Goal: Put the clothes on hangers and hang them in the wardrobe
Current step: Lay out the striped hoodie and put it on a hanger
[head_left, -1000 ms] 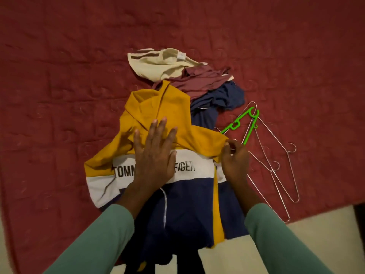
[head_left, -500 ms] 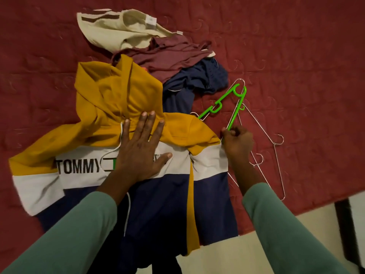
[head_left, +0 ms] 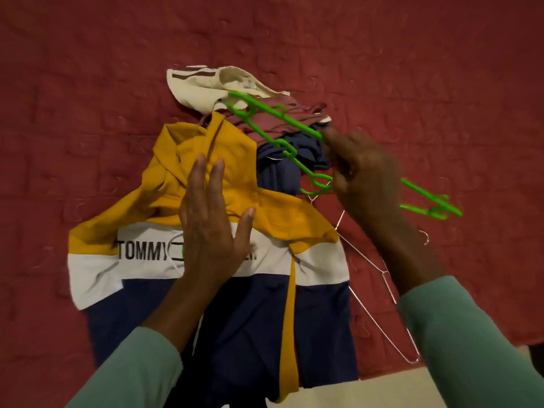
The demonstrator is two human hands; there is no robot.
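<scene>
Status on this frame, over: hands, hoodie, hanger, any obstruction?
Left hand flat on hoodie. Right hand grips green hanger above clothes pile. Hoodie not yet on hanger. Wire hangers lie by hoodie's right edge, no obstruction seen.

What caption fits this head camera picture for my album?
Right hand holds a green hanger while the left hand presses the hoodie flat.

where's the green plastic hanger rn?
Head view, right of centre: the green plastic hanger is held in the right hand, slanting over the maroon garment and navy garment, up-right of the yellow, white and navy hoodie under the left hand.
</scene>
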